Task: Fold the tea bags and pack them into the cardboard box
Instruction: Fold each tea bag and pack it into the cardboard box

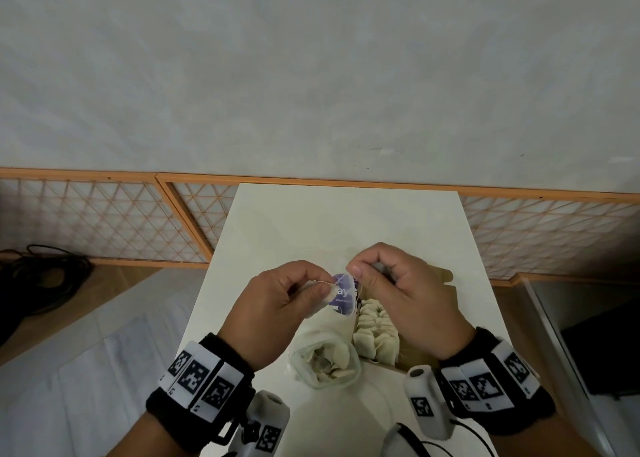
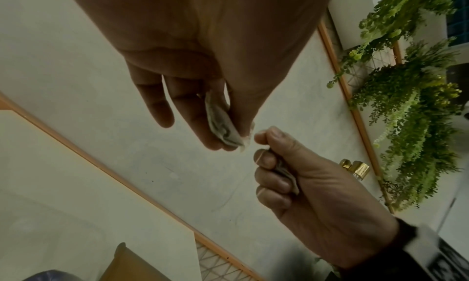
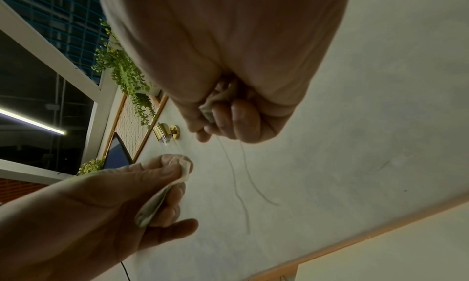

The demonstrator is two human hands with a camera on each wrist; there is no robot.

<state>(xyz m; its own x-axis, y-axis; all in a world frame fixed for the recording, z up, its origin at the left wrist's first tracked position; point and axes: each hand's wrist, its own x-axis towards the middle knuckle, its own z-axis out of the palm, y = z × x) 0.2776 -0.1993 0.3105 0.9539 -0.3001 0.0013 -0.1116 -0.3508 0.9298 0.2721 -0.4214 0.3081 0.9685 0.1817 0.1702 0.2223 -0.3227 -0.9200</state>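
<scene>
Hands meet above the desk (image 1: 346, 214) — left hand (image 1: 273, 304) pinches one folded tea bag (image 2: 223, 128), right hand (image 1: 408, 293) clenches a second tea bag (image 3: 210, 106) and its string (image 3: 233, 177). Below them, one cardboard box (image 1: 377, 332) holds packed bags beside one open pouch (image 1: 325, 363) — counts inside unclear.

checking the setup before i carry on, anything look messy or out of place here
Mostly tidy. The only oddity: loose strings dangle tangled from the right hand, which also grips a crumpled tea bag. The box holds neat rows.

Head view looks down; wrist views look up, sharing both hands (image 1: 346, 300).
</scene>
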